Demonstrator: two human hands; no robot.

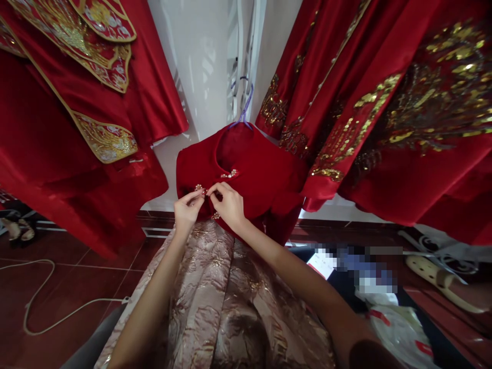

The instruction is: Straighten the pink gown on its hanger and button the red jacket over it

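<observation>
A red velvet dress top (261,179) hangs on a purple hanger (244,110) in front of me, above a pink-gold brocade skirt (223,297). Pearl clasp buttons run down its front; one (229,175) shows near the collar. My left hand (187,208) pinches the fabric edge by a beaded button (199,188). Fingertips of my right hand (229,205) meet it there, closed on the same fastening. A lower clasp (216,216) peeks out under my right palm.
Red gowns with gold embroidery hang at left (77,128) and right (403,113). A white wall (200,66) stands behind. A white cord (42,302) loops on the dark red floor. Slippers (442,279), bags and papers (400,323) lie at right.
</observation>
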